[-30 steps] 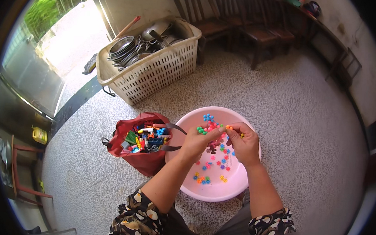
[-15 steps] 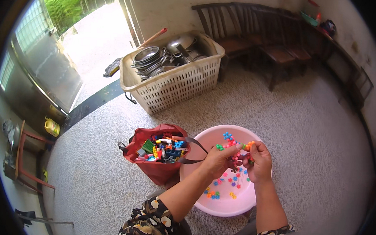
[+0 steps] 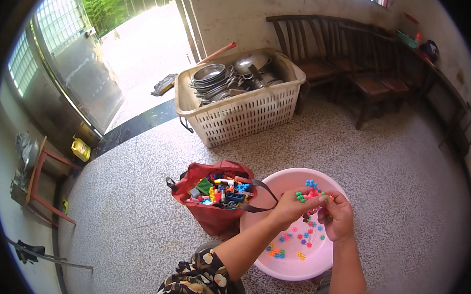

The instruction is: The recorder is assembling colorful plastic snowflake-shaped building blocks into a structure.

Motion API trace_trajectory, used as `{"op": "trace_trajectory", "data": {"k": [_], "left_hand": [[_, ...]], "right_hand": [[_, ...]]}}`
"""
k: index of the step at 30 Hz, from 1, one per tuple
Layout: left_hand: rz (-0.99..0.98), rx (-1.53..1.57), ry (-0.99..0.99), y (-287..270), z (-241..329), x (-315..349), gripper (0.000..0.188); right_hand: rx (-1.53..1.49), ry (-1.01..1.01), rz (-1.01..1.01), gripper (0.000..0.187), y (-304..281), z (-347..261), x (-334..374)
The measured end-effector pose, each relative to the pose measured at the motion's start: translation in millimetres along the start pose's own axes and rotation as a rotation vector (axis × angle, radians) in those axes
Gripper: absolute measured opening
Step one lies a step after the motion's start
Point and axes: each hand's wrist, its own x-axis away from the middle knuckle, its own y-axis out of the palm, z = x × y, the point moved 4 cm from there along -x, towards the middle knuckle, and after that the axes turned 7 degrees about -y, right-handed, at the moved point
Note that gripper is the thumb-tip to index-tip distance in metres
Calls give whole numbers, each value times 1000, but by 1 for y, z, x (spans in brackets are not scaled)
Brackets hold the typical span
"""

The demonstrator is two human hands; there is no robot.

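Over a pink basin, both hands hold a cluster of joined knobbly flower-shaped plastic pieces, in blue, green, pink and dark colours. My left hand grips its left side, fingers closed. My right hand pinches its right side, and its fingers partly hide the pieces there. Loose flower-shaped pieces in several colours lie on the basin's bottom. Left of the basin stands a red cloth bag, filled with mixed plastic toy blocks. Its dark strap loops toward my left wrist.
A white slotted plastic crate of metal bowls and pans stands beyond the bag, near the open doorway. Dark wooden chairs line the far wall. At the left are a reddish wooden stand and a yellow bottle.
The view has shifted, so everything sits further right and slightly lower. The orange piece at my right fingertips is now mostly hidden; both hands still hold the cluster.
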Motion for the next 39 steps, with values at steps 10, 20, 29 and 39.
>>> {"op": "trace_trajectory", "data": {"k": [10,20,29,39], "left_hand": [[19,-206,82,2,7,1,29],[107,-295,194,6,-2,-3,29],[-135,287,-41,-5,7,-1,27],[-52,184,82,9,-3,0,26]], "right_hand": [[-45,79,-46,20,6,-10,2],[106,72,16,17,-8,-16,4],[-199,128,-116,17,-6,-22,3],[64,136,-156,13,-2,-21,12]]}}
